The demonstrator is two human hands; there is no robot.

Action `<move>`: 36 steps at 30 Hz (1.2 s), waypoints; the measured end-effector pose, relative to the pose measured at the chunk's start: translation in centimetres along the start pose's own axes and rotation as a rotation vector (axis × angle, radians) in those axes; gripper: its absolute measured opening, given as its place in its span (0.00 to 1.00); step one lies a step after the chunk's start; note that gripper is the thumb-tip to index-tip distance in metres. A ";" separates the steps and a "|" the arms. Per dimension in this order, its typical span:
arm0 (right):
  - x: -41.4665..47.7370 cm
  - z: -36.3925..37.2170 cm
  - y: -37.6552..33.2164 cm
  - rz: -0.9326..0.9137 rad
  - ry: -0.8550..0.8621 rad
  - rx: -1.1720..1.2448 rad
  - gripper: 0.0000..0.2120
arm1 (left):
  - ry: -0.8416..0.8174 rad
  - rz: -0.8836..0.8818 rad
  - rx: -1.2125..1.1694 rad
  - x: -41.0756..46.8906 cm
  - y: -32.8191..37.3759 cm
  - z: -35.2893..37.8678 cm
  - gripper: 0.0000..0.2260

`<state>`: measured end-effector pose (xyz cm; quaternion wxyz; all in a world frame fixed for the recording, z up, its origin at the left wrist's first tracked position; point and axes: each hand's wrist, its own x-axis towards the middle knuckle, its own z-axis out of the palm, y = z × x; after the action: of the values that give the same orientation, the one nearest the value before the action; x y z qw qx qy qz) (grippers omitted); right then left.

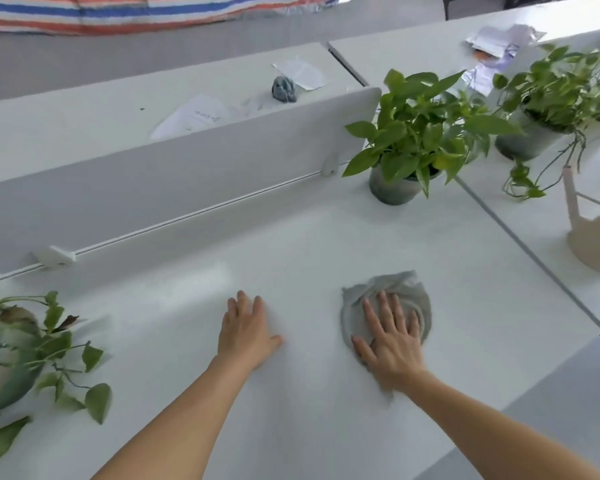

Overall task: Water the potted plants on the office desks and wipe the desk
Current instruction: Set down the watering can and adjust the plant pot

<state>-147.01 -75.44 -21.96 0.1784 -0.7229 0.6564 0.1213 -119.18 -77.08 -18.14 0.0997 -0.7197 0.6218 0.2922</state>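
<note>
Fingers point(384, 308) of the right hand point(392, 341) lay straight and spread, pressed flat on a grey cloth point(411, 289) bunched into a rounded pad on the white desk point(309, 244). No finger curled round the cloth, and its edges were blurred. The left hand point(245, 330) rested palm down on the bare desk just beside the cloth, its fingers straight and close together, thumb out to the side, holding nothing.

Both hands and the cloth sat on the near side of the white divider panel point(174, 174), well apart from it, with the cloth nearer the panel's right end. Just past that right end stood the middle potted plant point(416, 133), upright in a grey-green pot, with broad green leaves. On the near side of the panel's left end, at the picture's edge, was the left potted plant point(11, 348) in a glazed green pot, with thin stems trailing over the desk and a few brown leaves. Farther beyond the panel's right end, on the neighbouring desk, stood a third potted plant point(551, 91), one long stem hanging down near a beige watering can point(593, 237).

Behind the panel lay a crumpled blue-grey rag point(284, 89) among loose papers point(194, 116), and farther back a striped fabric point(118, 12).
</note>
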 end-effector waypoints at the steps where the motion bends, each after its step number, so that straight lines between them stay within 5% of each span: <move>1: 1.2 -0.8 1.0 -0.072 0.005 -0.015 0.42 | -0.010 -0.003 0.020 1.2 1.4 -0.4 0.40; 8: 17.3 -7.3 0.6 -0.115 0.119 -0.015 0.40 | -0.114 -0.129 0.109 7.6 8.6 -2.6 0.61; 15: 30.2 -11.2 -5.8 -0.242 0.125 -0.056 0.37 | -0.155 -0.265 0.154 10.1 10.5 -2.4 0.66; 18: 29.6 -10.7 -6.0 -0.316 0.099 -0.071 0.36 | -0.178 -0.287 0.154 10.0 9.9 -2.5 0.66; 23: 21.7 -8.6 5.5 -0.524 0.008 -0.110 0.34 | -0.194 -0.321 0.090 9.7 10.1 -3.1 0.66; 26: 18.4 -8.6 16.2 -0.422 0.024 -0.119 0.34 | -0.176 -0.318 0.063 9.3 10.3 -3.2 0.66; 29: 19.5 -11.3 24.5 -0.123 0.054 -0.149 0.38 | -0.142 -0.316 0.048 9.0 10.9 -3.1 0.65; 33: 24.9 -14.1 24.0 0.187 0.041 -0.008 0.37 | -0.062 -0.244 0.052 8.6 11.3 -2.3 0.56; 36: 24.6 -12.7 20.6 0.181 0.034 0.069 0.37 | 0.041 -0.233 0.034 6.9 12.1 -1.0 0.40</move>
<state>-165.49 -104.57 -22.50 0.1803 -0.6561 0.7257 0.1019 -130.03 -85.83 -18.40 0.1325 -0.7912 0.5407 0.2532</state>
